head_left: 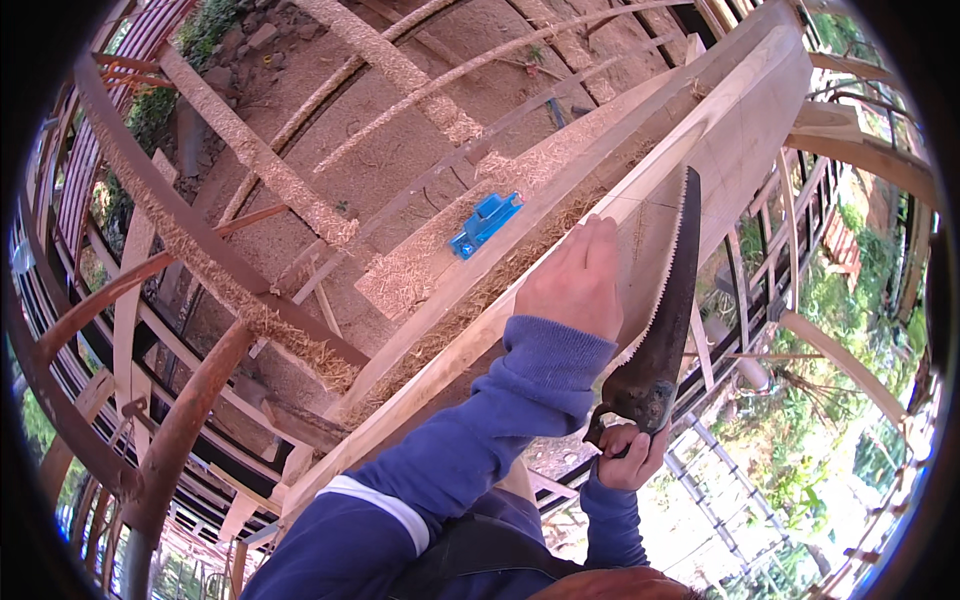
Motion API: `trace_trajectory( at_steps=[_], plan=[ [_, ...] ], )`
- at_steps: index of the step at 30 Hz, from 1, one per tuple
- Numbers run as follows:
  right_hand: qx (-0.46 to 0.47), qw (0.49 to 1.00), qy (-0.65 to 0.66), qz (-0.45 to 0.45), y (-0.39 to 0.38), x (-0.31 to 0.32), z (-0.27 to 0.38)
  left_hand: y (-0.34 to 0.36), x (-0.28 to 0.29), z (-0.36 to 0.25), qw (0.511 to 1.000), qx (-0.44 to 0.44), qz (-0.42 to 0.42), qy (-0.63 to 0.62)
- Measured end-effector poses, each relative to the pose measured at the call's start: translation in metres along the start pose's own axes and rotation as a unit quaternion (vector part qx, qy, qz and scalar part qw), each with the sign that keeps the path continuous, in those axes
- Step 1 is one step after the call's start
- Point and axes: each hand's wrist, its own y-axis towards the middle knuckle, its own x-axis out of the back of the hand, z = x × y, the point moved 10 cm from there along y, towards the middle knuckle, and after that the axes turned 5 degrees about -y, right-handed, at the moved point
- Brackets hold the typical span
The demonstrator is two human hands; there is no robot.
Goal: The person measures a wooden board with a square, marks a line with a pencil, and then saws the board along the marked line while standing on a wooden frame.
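Note:
A hand saw (668, 310) with a dark, curved, toothed blade is in my right hand (636, 456), whose fingers are wrapped around its handle at the lower right. The blade points up and away, its teeth facing left, alongside the broad face of a pale wooden board (735, 165). From this view I cannot tell whether the teeth are in the wood. Thin dark lines cross the board face near the blade. My left hand (575, 278) grips the board's upper edge left of the saw, fingers together; its fingertips are partly hidden.
Beside the board runs another long plank (560, 205), with wood shavings (500, 265) between them. A blue tool (486, 222) lies on a shaving-covered plank beyond. Beams (260, 165) and a brown post (190, 420) frame the left. Greenery (800, 450) and a ladder-like frame (725, 485) show below right.

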Motion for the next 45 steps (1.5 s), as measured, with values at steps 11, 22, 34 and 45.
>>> trace_trajectory(
  at_steps=[11,22,34,45],
  plan=[
    [0.004,0.999,-0.027,-0.021,-0.007,-0.009,0.001,0.011,-0.011,0.006,0.999,0.038,0.035,-0.003],
    [0.079,0.992,-0.076,0.054,-0.012,-0.021,0.044,0.004,-0.021,0.006,0.99,0.069,0.093,0.085],
    [0.064,0.992,-0.075,0.077,-0.047,0.007,0.036,0.001,-0.021,0.0,0.98,0.079,0.115,0.142],
    [0.043,0.986,-0.132,0.095,-0.04,-0.006,0.053,0.001,-0.023,0.006,0.979,0.061,0.111,0.162]
  ],
)
